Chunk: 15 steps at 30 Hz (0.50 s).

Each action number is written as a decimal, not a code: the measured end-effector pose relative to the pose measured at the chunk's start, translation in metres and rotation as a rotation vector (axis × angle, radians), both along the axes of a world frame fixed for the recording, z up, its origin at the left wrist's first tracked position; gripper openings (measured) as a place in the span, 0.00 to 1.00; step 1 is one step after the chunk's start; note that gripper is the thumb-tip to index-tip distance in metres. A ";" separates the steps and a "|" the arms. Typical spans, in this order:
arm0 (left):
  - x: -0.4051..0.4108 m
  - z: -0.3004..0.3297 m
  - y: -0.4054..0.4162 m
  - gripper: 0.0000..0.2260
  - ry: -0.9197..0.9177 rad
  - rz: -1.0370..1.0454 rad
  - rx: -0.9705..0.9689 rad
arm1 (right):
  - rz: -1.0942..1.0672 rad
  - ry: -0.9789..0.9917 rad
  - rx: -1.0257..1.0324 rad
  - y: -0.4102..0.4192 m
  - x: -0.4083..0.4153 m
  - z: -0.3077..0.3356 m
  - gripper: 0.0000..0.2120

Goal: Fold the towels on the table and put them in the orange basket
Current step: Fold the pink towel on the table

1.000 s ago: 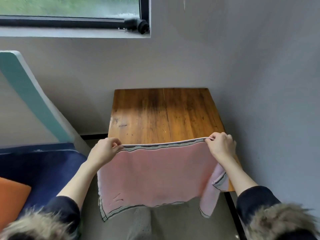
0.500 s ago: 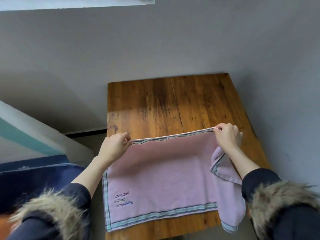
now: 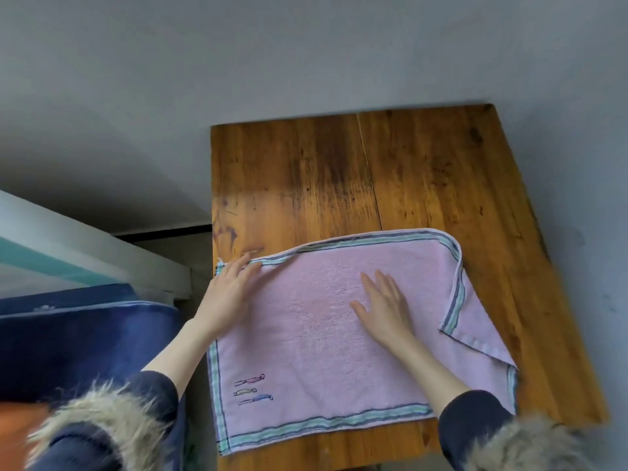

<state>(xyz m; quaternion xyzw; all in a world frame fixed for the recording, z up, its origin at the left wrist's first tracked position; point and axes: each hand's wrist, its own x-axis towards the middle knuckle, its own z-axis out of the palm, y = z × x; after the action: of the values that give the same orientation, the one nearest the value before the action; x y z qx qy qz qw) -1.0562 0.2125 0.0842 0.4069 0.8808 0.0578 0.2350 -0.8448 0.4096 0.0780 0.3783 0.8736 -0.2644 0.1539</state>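
A grey wall [image 3: 306, 56] fills the upper view. At left stands a white panel with a teal stripe [image 3: 51, 263], beside a dark blue cushion [image 3: 85, 338]. A black baseboard [image 3: 163, 231] runs along the wall's foot

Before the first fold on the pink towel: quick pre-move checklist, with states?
1. Pink towel on the wooden table: ok.
2. Towel spread flat: not ok, the right edge is flipped over onto itself.
3. Left hand flat at the far-left corner: ok.
4. Right hand flat on the middle: ok.
5. Free table beyond the towel: ok.
6. Orange basket located: cannot tell; only an orange blur at lower left.
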 end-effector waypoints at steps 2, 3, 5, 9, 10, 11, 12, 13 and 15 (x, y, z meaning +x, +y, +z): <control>-0.006 -0.006 -0.002 0.24 0.032 0.072 0.019 | 0.065 -0.124 -0.002 -0.018 0.000 -0.011 0.35; -0.009 -0.008 -0.001 0.21 0.072 0.094 0.020 | 0.085 -0.167 0.002 -0.023 0.000 -0.015 0.37; -0.015 -0.012 0.000 0.17 0.124 0.089 0.000 | 0.106 -0.196 0.012 -0.026 0.001 -0.017 0.41; -0.016 -0.015 0.002 0.11 0.166 0.094 0.018 | 0.128 -0.199 0.021 -0.026 0.002 -0.016 0.43; -0.012 -0.016 0.001 0.08 0.176 0.107 0.055 | 0.132 -0.202 0.024 -0.026 0.002 -0.017 0.43; -0.006 -0.017 -0.001 0.07 0.179 0.115 0.101 | 0.132 -0.204 0.027 -0.026 0.002 -0.017 0.43; 0.002 -0.018 -0.004 0.06 0.182 0.114 0.134 | 0.132 -0.206 0.030 -0.027 0.003 -0.017 0.43; 0.011 -0.020 -0.007 0.08 0.188 0.104 0.139 | 0.133 -0.208 0.034 -0.027 0.003 -0.018 0.44; 0.024 -0.022 -0.014 0.16 0.175 0.072 0.098 | 0.135 -0.207 0.038 -0.027 0.003 -0.019 0.44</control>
<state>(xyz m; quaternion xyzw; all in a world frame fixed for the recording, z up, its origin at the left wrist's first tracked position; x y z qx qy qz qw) -1.0327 0.1983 0.0618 0.3895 0.9081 0.0736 0.1346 -0.8415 0.3828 0.0590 0.3467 0.8814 -0.1963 0.2537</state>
